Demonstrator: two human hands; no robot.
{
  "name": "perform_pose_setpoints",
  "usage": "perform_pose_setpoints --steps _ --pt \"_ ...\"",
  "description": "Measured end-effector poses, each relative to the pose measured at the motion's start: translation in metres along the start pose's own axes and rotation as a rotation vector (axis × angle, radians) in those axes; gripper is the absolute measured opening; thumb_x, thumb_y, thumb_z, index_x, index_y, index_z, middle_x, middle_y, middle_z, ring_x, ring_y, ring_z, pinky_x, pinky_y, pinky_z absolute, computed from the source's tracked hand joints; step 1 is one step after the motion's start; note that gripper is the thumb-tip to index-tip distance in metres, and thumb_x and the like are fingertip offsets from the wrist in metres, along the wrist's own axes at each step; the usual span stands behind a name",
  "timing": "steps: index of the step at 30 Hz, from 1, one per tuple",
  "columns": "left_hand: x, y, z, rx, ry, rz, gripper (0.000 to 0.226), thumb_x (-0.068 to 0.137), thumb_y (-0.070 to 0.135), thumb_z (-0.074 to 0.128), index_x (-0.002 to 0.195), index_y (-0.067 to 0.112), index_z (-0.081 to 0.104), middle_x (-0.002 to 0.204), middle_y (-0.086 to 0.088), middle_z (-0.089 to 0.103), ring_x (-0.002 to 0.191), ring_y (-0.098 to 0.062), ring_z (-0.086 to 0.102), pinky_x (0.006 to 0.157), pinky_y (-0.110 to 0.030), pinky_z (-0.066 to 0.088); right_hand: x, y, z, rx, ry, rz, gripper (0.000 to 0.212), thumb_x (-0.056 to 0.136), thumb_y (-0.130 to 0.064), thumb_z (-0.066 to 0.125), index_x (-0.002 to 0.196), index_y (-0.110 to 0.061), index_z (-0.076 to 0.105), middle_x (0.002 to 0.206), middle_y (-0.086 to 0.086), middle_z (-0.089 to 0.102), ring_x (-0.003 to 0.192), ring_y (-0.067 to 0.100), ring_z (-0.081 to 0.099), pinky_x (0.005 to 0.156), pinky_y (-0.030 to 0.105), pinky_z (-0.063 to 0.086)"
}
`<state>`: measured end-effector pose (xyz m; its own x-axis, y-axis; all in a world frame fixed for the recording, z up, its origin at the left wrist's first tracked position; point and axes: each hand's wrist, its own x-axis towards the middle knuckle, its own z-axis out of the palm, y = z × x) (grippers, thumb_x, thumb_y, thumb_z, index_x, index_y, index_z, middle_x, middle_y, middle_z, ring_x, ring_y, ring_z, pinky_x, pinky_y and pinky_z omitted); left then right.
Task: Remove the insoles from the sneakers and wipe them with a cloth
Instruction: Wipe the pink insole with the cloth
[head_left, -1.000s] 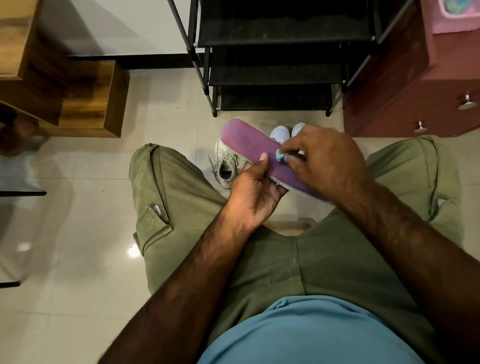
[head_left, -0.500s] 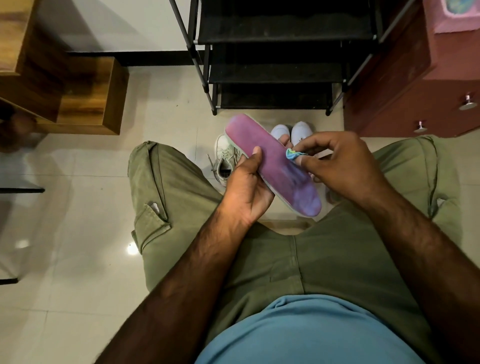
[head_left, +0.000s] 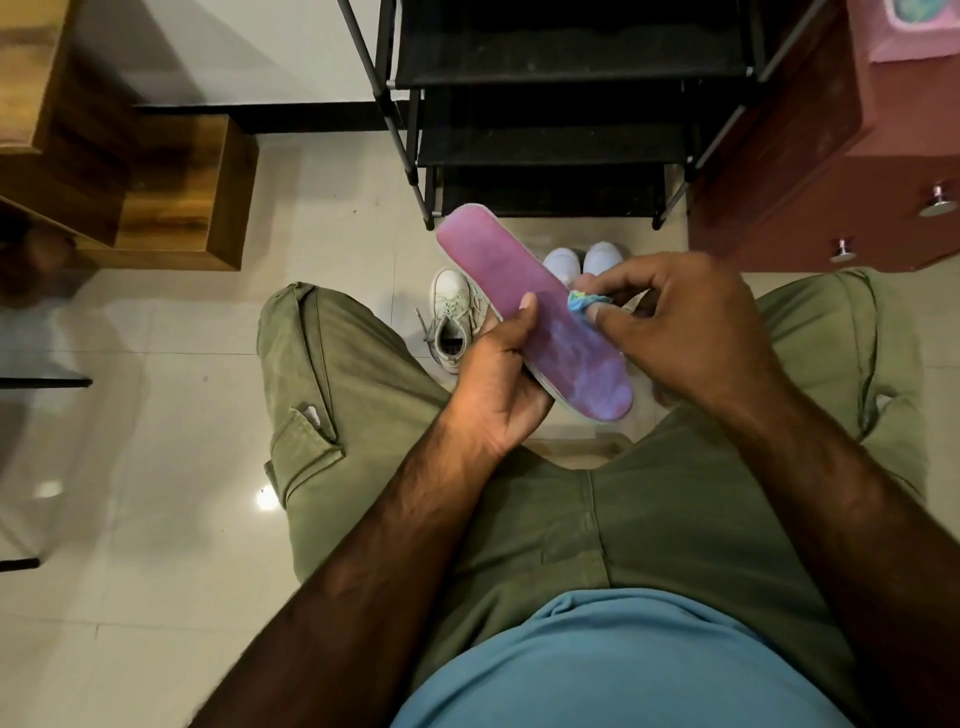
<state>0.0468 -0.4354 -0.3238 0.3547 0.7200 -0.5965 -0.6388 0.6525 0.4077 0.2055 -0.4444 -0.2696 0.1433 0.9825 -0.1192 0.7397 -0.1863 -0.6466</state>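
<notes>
Head view: over the last second the right hand (head_left: 675, 332) has drawn the small blue-green cloth (head_left: 582, 302) off the middle of the purple insole (head_left: 519, 291) to the insole's right edge, where the wad now touches the rim about halfway along. The insole has barely shifted. It lies slanted above the person's lap, toe end away from the body.

Of the hands, the left hand (head_left: 498, 384) grasps the insole from beneath with its thumb laid over the left edge. The right pinches the cloth between thumb and fingertips. One stroke across the top face seems to have just ended, so wiping of this insole is under way, not finished. The heel half shows mottled darker patches; whether they are damp or wear cannot be told.

Below the insole is a pale, glossy tiled floor (head_left: 156, 415). A grey-white sneaker (head_left: 451, 322) stands on it just left of the insole, opening up and laces loose. Two white toe caps (head_left: 563, 262) peek out just right of the insole's far half. Beyond the insole stands a black shoe rack (head_left: 545, 150), with a wooden cabinet (head_left: 182, 197) far to its left and a reddish drawer unit (head_left: 831, 197) far to its right.
</notes>
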Motion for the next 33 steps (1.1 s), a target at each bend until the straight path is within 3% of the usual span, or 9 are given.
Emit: perform_pose_setpoints --steps 3,9,14,20,26,30,33 --pt "0.003 -0.006 -0.002 0.001 -0.059 0.028 0.051 0.107 0.014 0.049 0.152 -0.005 0.035 0.141 -0.026 0.051 0.131 -0.037 0.050 0.119 -0.052 0.037 -0.002 -0.004 0.013 -0.226 0.053 -0.014 0.020 0.088 -0.041 0.072 0.107 -0.036 0.074 0.107 -0.004 0.067 0.084 0.017 0.064 0.074 0.038 0.057" --pt "0.007 -0.006 -0.009 -0.033 -0.131 0.011 0.050 0.111 0.016 0.039 0.154 -0.007 0.029 0.156 -0.028 0.040 0.143 -0.039 0.044 0.115 -0.047 0.043 -0.009 -0.011 0.025 -0.209 -0.098 -0.103 0.018 0.087 -0.044 0.070 0.104 -0.040 0.075 0.099 -0.012 0.074 0.088 0.011 0.065 0.077 0.037 0.058" --pt "0.011 -0.007 -0.011 -0.022 -0.117 0.036 0.053 0.108 0.015 0.046 0.155 -0.006 0.029 0.159 -0.031 0.032 0.140 -0.038 0.041 0.123 -0.052 0.030 0.007 0.000 0.018 -0.243 0.060 0.000 0.026 0.087 -0.052 0.072 0.108 -0.037 0.073 0.104 -0.004 0.071 0.083 0.017 0.066 0.073 0.036 0.058" --pt "0.012 -0.008 -0.014 -0.062 -0.119 0.004 0.052 0.111 0.018 0.041 0.155 -0.007 0.027 0.156 -0.029 0.040 0.142 -0.039 0.046 0.113 -0.047 0.045 -0.009 -0.015 0.025 -0.214 -0.124 -0.082 0.020 0.087 -0.048 0.070 0.105 -0.038 0.076 0.096 -0.012 0.075 0.083 0.010 0.067 0.075 0.036 0.059" --pt "0.014 -0.009 -0.013 -0.044 -0.088 0.032 0.056 0.106 0.016 0.050 0.154 -0.006 0.031 0.156 -0.031 0.037 0.141 -0.040 0.043 0.122 -0.053 0.030 0.013 0.002 0.018 -0.187 0.017 -0.008 0.023 0.085 -0.053 0.072 0.104 -0.038 0.075 0.100 -0.007 0.072 0.080 0.013 0.066 0.072 0.035 0.058" --pt "0.013 -0.008 -0.014 -0.063 -0.097 0.012 0.055 0.109 0.018 0.044 0.155 -0.005 0.027 0.154 -0.027 0.044 0.141 -0.038 0.047 0.111 -0.046 0.047 -0.004 -0.010 0.028 -0.191 -0.121 -0.093 0.022 0.087 -0.051 0.069 0.103 -0.038 0.076 0.095 -0.013 0.075 0.080 0.006 0.066 0.073 0.033 0.058" --pt "0.015 -0.010 -0.014 -0.056 -0.081 0.016 0.054 0.107 0.017 0.049 0.153 -0.006 0.032 0.150 -0.030 0.046 0.135 -0.037 0.052 0.115 -0.048 0.043 0.006 -0.002 0.025 -0.172 -0.058 -0.066 0.030 0.085 -0.058 0.066 0.103 -0.037 0.076 0.098 -0.009 0.073 0.080 0.009 0.066 0.071 0.035 0.059"
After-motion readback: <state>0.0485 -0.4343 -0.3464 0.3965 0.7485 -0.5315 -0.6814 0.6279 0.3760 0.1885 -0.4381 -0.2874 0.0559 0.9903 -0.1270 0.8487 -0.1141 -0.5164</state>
